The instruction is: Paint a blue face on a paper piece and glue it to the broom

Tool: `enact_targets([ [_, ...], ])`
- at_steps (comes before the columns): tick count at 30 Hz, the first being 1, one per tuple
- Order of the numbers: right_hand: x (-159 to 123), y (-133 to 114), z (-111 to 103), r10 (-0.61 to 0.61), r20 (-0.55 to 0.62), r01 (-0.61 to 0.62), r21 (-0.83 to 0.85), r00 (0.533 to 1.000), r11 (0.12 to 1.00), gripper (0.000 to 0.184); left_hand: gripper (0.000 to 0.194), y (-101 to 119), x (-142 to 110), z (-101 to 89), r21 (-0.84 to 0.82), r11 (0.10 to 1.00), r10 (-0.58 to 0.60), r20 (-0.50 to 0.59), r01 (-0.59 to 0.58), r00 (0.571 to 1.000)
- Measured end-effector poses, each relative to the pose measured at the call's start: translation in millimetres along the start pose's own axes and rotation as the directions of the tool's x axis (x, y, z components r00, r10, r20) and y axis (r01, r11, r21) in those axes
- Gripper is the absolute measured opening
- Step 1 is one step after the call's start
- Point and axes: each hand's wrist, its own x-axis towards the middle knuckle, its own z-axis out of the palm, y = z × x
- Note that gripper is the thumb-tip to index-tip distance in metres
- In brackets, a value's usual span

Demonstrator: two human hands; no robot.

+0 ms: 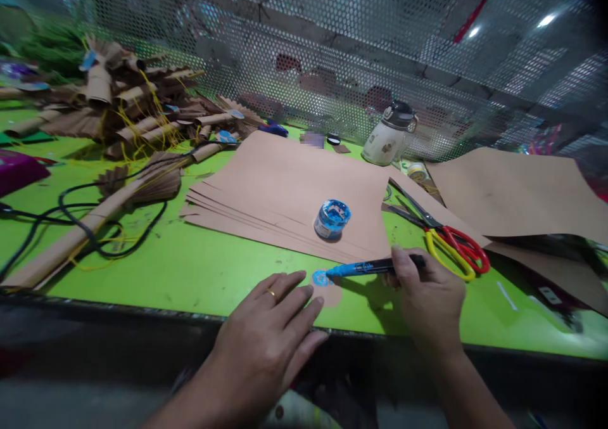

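Observation:
A small round brown paper disc (331,297) lies near the table's front edge, with wet-looking blue paint over its upper part. My left hand (268,327) rests flat beside it, fingers stretched out and the fingertips touching its left edge. In my right hand (430,296) is a marker pen (375,266) with a black barrel. Its blue-coated end touches the painted patch. Just beyond the disc, an open jar of blue paint (332,220) stands on a stack of brown paper sheets (289,182), its rim smeared with blue.
Scissors (439,229) with red and yellow handles lie right of the paper stack. A bottle (388,134) stands behind them, and more brown sheets (517,194) lie at the right. Rolled and pleated paper pieces (137,109) pile up at the left, near a dark cord (78,220).

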Motion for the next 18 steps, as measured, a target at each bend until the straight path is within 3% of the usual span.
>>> enact_targets([
  [13, -0.5, 0.3, 1.0, -0.039, 0.018, 0.039, -0.012, 0.999, 0.999, 0.038, 0.024, -0.4, -0.3, 0.1, -0.019, 1.0, 0.014, -0.008, -0.014, 1.0],
  [18, -1.1, 2.6, 0.7, 0.031, -0.024, -0.029, 0.049, 0.999, 0.998, 0.039, 0.028, -0.6, -2.2, 0.0, -0.026, 0.999, 0.02, 0.017, -0.02, 1.0],
])
